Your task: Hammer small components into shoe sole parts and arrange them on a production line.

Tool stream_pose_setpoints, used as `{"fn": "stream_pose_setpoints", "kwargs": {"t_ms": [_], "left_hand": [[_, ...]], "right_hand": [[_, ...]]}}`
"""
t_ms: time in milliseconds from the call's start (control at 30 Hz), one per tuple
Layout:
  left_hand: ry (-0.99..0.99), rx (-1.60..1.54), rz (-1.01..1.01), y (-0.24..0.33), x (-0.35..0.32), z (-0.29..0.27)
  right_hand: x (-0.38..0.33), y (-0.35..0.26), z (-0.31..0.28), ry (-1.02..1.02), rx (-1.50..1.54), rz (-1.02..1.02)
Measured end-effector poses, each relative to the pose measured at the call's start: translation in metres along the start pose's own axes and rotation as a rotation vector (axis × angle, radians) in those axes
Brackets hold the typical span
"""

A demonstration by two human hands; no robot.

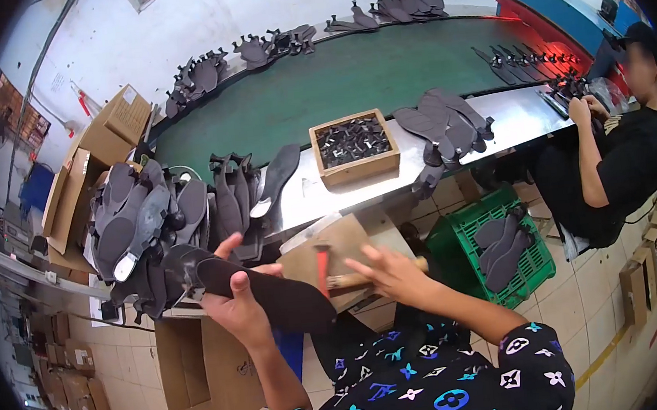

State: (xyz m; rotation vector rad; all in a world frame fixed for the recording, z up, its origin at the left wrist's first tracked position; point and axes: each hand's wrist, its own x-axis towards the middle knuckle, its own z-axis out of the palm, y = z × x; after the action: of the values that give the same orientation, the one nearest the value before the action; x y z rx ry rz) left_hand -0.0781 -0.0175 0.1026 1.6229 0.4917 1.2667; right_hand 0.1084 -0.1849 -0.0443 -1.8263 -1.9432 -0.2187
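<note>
My left hand (238,310) holds a dark sandal (274,296) from beneath, thumb raised beside its sole and fingers partly hidden. The sandal tilts, its strapped end toward the pile at left. My right hand (393,275) has its fingers apart over a small work board (330,244) in front of me. Under or beside those fingers lies a tool with a wooden handle (354,279); its kind is unclear. A red-handled tool with a dark head (323,272), perhaps a hammer, rests on the board near my right fingertips.
Sandals (123,223) are heaped at left; more (446,124) lie on the metal ledge. A wooden box (361,175) of small dark parts stands beside the green conveyor belt (295,91). A green crate (449,245), a cardboard box (182,366) and a seated co-worker (636,147) surround me.
</note>
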Motion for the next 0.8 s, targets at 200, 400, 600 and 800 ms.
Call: {"fn": "stream_pose_setpoints", "kwargs": {"t_ms": [200,400,600,800], "left_hand": [[-0.181,0.332,-0.308,-0.083,-0.025,0.030],[-0.379,1.085,0.106,-0.115,-0.008,0.059],[-0.656,0.837,0.435,-0.159,0.117,0.150],[-0.816,0.785,0.349,-0.191,0.166,0.181]], "right_hand": [[-0.108,0.014,-0.018,-0.097,0.270,0.765],[-0.191,-0.027,-0.057,0.210,0.618,1.065],[-0.173,-0.025,-0.047,0.279,0.571,1.056],[-0.116,0.006,-0.062,0.379,0.571,0.895]]}}
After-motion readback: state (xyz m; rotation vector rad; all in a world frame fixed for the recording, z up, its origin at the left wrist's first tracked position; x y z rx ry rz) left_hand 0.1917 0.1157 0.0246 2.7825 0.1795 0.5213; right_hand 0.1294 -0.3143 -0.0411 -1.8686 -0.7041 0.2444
